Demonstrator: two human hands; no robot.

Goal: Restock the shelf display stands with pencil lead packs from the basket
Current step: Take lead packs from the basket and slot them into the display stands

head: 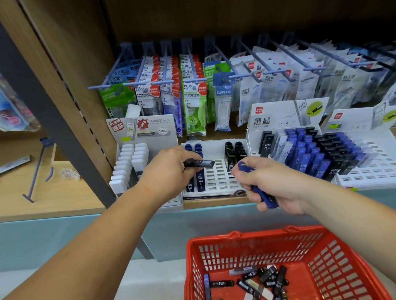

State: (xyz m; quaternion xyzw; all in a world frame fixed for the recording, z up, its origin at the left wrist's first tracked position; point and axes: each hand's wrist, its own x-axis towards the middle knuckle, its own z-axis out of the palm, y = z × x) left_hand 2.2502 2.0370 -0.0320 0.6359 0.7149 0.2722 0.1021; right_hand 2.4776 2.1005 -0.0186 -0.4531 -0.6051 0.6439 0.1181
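Both full: my left hand [167, 168] pinches a black pack [200, 164] above empty slots of the middle stand [218, 179]. My right hand [273, 186] grips blue spares [264, 198].

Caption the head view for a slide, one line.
Left hand holds a dark lead pack over the middle display stand; right hand grips blue packs; red basket below.
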